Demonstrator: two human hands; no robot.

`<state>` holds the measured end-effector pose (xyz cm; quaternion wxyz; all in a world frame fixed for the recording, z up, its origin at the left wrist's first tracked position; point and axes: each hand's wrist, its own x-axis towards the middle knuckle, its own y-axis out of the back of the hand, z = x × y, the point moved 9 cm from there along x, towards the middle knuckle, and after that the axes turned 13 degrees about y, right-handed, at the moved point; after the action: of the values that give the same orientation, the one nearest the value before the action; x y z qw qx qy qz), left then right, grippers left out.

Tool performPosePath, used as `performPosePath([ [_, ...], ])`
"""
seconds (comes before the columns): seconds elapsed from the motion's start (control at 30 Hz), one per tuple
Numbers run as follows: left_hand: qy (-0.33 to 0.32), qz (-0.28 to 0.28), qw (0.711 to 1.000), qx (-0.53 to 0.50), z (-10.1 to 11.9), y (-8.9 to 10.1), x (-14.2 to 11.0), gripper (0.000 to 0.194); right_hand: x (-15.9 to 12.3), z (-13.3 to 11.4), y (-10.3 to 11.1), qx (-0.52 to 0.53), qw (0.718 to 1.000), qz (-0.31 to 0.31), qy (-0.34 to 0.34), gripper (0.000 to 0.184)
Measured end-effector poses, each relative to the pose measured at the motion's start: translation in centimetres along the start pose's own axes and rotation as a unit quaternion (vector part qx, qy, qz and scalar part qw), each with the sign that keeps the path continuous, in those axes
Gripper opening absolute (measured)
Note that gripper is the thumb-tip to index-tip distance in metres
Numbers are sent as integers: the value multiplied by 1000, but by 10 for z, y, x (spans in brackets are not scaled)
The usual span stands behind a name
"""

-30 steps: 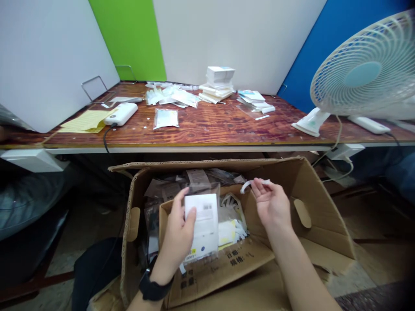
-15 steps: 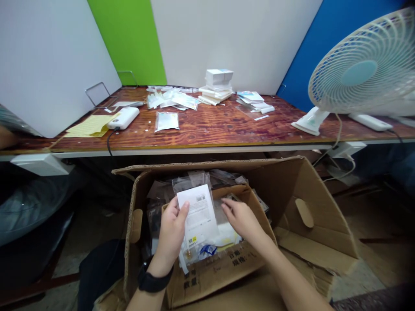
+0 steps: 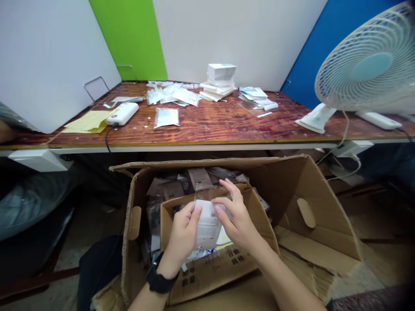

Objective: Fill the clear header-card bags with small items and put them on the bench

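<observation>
My left hand [image 3: 184, 229] is closed on the left edge of a clear plastic packet [image 3: 207, 226] with a white printed card inside. The packet's clear top end rises beyond the card. My right hand [image 3: 238, 220] has its fingers apart, with the index finger and thumb against the packet's upper right side; a grip there does not show. Below both hands is a small cardboard box [image 3: 223, 270] with bagged items in it. It sits tilted inside a large open carton [image 3: 324, 220], among more clear packets [image 3: 199, 177].
Beyond the carton stands a wooden table [image 3: 194, 134]. On it are a flat packet [image 3: 167, 117], a pile of packets [image 3: 175, 94], a stack of white cards [image 3: 221, 73], yellow paper [image 3: 86, 122], a white device [image 3: 123, 113] and a fan [image 3: 369, 69].
The packet has moved slightly right and is tilted differently, still in my left hand. My right hand has come from beside it to touch its upper right part, fingers spreading.
</observation>
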<state>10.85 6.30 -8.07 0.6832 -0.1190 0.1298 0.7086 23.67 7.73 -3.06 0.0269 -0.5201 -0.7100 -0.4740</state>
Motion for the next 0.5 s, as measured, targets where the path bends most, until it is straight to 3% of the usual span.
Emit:
performPosePath([
  [0.17,52,-2,994,-100,-12,4,3,32,1,-4,-5,-9,1000,-1,2,17],
  [0.27,46,6,994,-103,-7,5,2,33,1,-7,-4,-33,999,11,4,18],
  [0.4,-21,90,996,-1,9,15,-4,31,-4,-19,16,-33,988,150,1,28],
  [0.43,-45,116,991,42,13,16,-7,30,-4,-23,14,-3,988,155,2,30],
  [0.5,-123,151,973,121,21,13,-16,29,-1,-30,-1,80,991,105,-8,35],
])
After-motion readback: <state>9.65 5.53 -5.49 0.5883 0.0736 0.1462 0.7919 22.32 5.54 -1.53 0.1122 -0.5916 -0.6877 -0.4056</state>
